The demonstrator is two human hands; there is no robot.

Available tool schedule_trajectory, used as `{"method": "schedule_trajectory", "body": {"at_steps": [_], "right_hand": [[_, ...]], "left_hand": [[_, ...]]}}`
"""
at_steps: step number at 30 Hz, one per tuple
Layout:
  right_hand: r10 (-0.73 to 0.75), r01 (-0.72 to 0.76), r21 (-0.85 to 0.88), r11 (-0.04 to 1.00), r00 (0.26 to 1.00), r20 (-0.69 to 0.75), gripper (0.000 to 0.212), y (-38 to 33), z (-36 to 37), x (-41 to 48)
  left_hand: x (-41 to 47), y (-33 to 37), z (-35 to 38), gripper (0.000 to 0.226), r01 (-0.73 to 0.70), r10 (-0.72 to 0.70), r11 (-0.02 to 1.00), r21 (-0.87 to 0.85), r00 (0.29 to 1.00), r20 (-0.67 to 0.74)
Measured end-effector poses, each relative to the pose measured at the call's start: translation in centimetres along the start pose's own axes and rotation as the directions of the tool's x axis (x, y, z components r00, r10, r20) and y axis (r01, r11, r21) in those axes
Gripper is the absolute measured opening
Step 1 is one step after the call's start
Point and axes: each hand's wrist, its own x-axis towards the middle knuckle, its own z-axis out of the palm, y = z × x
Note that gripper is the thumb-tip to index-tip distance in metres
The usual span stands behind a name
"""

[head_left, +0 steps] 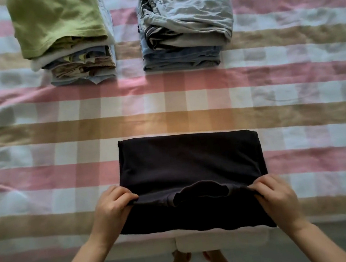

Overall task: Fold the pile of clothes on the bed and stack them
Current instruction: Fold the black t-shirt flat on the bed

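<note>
Pinched at its left end by the curled fingers and thumb of the left hand (112,209), a raised fold of the dark garment (188,161) is held just above the cloth beneath it. The garment is spread flat at the near edge of the bed (60,130), in the middle, on a sheet checked in pink, tan and white. A curved neckline is seen along the fold, between the two hands. The right end of the same fold is gripped by the right hand (276,194), fingers curled over the fabric. Far beyond, well apart from the garment, two folded stacks are set side by side: the green-topped stack (58,21) on the left, the pale-blue stack (186,10) on the right.
</note>
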Motion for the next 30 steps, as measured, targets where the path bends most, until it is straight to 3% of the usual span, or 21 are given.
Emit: {"method": "schedule_trajectory", "body": {"at_steps": [1,5,7,9,11,12,14,19,24,27,30], "right_hand": [[0.007,-0.006,-0.021,1.0,1.0,0.019,0.023,-0.1,0.5,-0.6],[0.043,-0.043,-0.003,0.999,0.993,0.111,0.033,-0.7,1.0,-1.8],[0.163,-0.17,0.094,0.981,0.984,0.079,0.042,-1.4,0.6,-1.9],[0.447,-0.437,0.248,0.865,0.894,0.017,0.042,-2.1,0.6,-1.7],[0.715,-0.669,0.411,0.62,0.697,0.058,0.031,-2.9,1.0,-1.2],[0.786,-0.741,0.453,0.496,0.604,0.128,0.029,-3.2,1.3,-0.9],[0.838,-0.81,0.479,0.338,0.491,0.239,0.034,-3.5,1.9,-0.5],[0.868,-0.792,0.581,0.188,0.411,0.28,0.019,-4.1,1.9,-0.7],[0.935,-0.751,0.646,0.136,0.313,0.168,0.013,-4.9,1.6,-3.4],[0.941,-0.775,0.629,0.058,0.252,0.224,0.015,-5.3,2.5,-4.6],[0.937,-0.817,0.57,0.093,0.265,0.227,0.025,-5.2,3.0,-4.3]], "left_hand": [[-0.3,0.0,0.4,0.004,0.001,-0.001,1.0,0.015,1.0,0.013],[-1.3,0.0,1.4,0.033,0.019,-0.019,1.0,0.011,0.996,0.084],[-1.6,0.6,1.6,0.036,0.227,-0.225,0.968,-0.111,0.974,0.023],[-1.3,1.6,1.9,0.034,0.527,-0.569,0.772,-0.355,0.822,-0.017],[-0.5,2.2,2.3,0.021,0.673,-0.776,0.502,-0.543,0.628,0.061],[-0.2,2.2,2.4,0.016,0.702,-0.814,0.413,-0.58,0.57,0.11],[0.2,1.9,2.6,0.016,0.736,-0.839,0.334,-0.589,0.516,0.169],[-0.3,2.1,2.8,0.015,0.683,-0.863,0.301,-0.665,0.492,0.115],[-2.9,2.4,3.0,0.012,0.615,-0.909,0.176,-0.769,0.401,0.113],[-4.2,2.4,3.6,0.006,0.639,-0.903,0.092,-0.763,0.377,0.207],[-3.6,1.7,3.7,0.008,0.696,-0.885,0.165,-0.699,0.418,0.207]]}}
